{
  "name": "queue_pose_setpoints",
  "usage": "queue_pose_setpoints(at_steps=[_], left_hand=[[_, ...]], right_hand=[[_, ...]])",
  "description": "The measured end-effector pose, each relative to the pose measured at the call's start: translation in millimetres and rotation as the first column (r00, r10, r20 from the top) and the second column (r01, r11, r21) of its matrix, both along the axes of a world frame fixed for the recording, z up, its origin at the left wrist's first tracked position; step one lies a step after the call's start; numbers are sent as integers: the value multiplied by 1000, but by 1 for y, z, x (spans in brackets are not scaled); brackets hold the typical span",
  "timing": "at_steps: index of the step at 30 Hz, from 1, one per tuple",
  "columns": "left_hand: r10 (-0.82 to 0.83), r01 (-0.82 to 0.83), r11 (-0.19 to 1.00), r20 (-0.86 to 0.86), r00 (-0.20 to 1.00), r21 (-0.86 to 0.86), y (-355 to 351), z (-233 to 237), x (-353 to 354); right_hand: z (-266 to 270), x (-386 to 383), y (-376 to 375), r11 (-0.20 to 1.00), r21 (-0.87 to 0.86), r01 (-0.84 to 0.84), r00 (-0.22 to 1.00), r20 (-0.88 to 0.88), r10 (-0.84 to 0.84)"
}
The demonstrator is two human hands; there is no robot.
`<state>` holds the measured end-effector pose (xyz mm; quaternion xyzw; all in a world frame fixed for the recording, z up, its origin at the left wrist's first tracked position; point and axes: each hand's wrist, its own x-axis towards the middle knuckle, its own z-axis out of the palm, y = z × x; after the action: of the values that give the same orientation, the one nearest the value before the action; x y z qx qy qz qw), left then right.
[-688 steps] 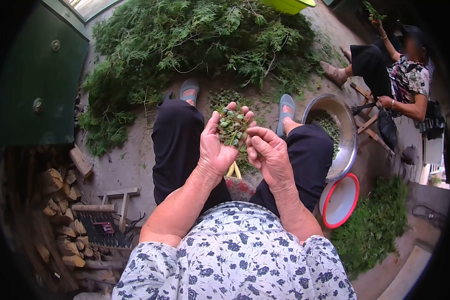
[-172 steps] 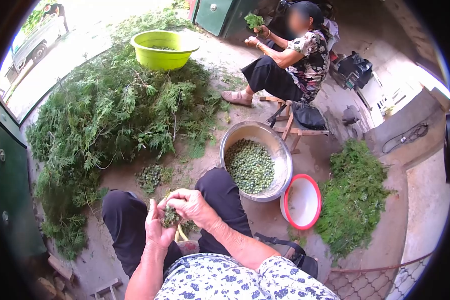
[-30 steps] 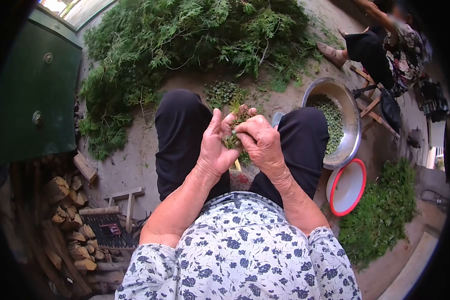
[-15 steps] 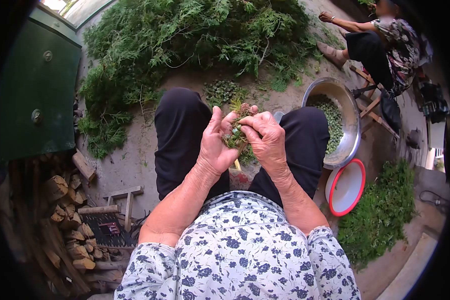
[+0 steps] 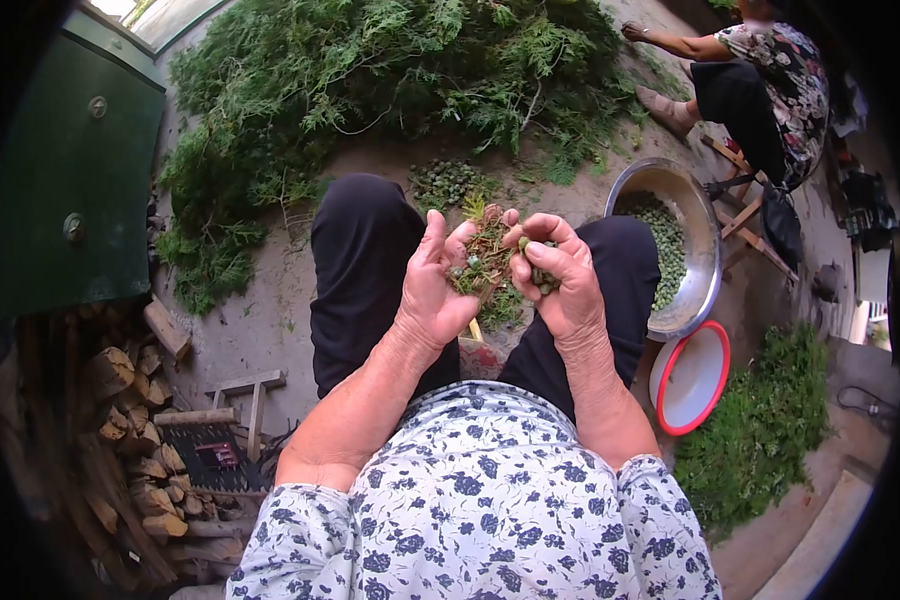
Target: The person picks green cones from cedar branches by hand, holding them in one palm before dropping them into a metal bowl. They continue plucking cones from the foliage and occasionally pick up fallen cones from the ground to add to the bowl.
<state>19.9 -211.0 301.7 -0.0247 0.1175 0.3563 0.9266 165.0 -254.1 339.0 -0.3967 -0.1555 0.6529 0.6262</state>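
My left hand [image 5: 433,290] is palm up between my knees, with a clump of green and brown sprigs [image 5: 486,255] and a few pale green berries on its curled fingers. Just right of the clump, my right hand [image 5: 562,280] has its fingers curled round several green berries [image 5: 541,277]. A small pile of green berries [image 5: 444,185] lies on the ground beyond my knees. To the right, a large metal bowl [image 5: 706,262] holds many green berries, partly hidden by my right knee.
Cut evergreen branches [image 5: 390,80] cover the ground ahead. A red-rimmed white basin [image 5: 692,378] leans by the metal bowl, beside more greenery [image 5: 760,430]. Another person [image 5: 770,95] sits at upper right. Firewood [image 5: 120,400] and a low wooden frame [image 5: 257,410] stand at left.
My right hand has moved right, away from the clump, and berries now show within its fingers. My left hand is almost still. The other person has shifted slightly up and left.
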Motion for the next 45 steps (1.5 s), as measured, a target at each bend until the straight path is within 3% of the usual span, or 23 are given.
queue_pose_setpoints(at_steps=[4,6,8,10,12,15,19,20,21,22,24,27,28,29,30,31,34,35,38,40,43,44,45], left_hand=[[-16,17,999,-12,1000,48,1,5,0],[0,1,1000,-40,999,19,2,11,1],[13,-14,1000,-66,998,-10,2,11,2],[17,-17,1000,-52,999,-2,2,6,2],[15,-15,1000,-45,999,-2,1,4,2],[12,-13,1000,-55,998,-6,0,1,2],[11,-11,1000,-88,996,-2,0,9,3],[11,-12,1000,-87,996,-2,1,9,3],[10,-10,1000,-57,998,6,1,8,3],[10,-9,1000,-29,1000,13,1,7,2],[22,-22,1000,-6,1000,-14,1,2,1],[40,-40,999,3,999,-24,2,4,2],[48,-48,999,-10,999,-7,2,6,3],[48,-48,999,-11,999,-6,3,6,4],[61,-61,998,-16,998,-13,3,6,5],[74,-75,997,-21,997,-21,3,6,5],[57,-57,998,-42,997,-10,2,7,5],[56,-56,998,-42,998,-10,1,7,5],[26,-26,1000,-36,999,-5,-1,-1,5],[86,-106,963,-89,992,-246,-1,-4,3],[82,-89,978,-45,996,-187,-1,-3,2],[91,-100,974,-53,994,-205,-1,-3,3],[86,-90,979,-25,996,-185,0,2,3]], right_hand=[[-9,3,2,997,-40,-63,997,-56,61],[-6,-1,1,993,-99,-64,973,215,84],[2,-7,1,980,-139,-139,779,596,195],[-2,-15,2,981,83,-175,449,894,4],[-5,-22,3,974,111,-198,309,950,-46],[-6,-25,4,976,34,-214,244,970,19],[-11,-18,5,970,103,-218,300,953,-34],[-4,-14,4,982,-47,-181,633,759,153],[0,-10,4,959,-199,-203,867,419,271],[-5,-6,4,977,-110,-182,966,166,199],[-1,-4,4,989,-53,-136,989,-65,133],[-3,-1,2,987,-15,-161,980,-118,158],[0,-3,2,987,-14,-161,980,-119,158],[6,-7,0,974,-78,-211,947,231,224],[10,-10,0,960,-156,-235,789,547,281],[-2,-9,5,923,212,-321,418,906,-63],[1,-16,4,919,124,-375,397,917,38],[-2,-17,4,910,95,-404,332,942,49],[-5,-24,7,934,150,-325,311,949,-44],[-7,-22,12,952,194,-237,274,954,-126],[-4,-11,13,998,65,-8,533,845,-51],[-6,-7,12,998,65,-8,531,846,-50],[-7,-4,10,999,33,3,625,780,-28]])
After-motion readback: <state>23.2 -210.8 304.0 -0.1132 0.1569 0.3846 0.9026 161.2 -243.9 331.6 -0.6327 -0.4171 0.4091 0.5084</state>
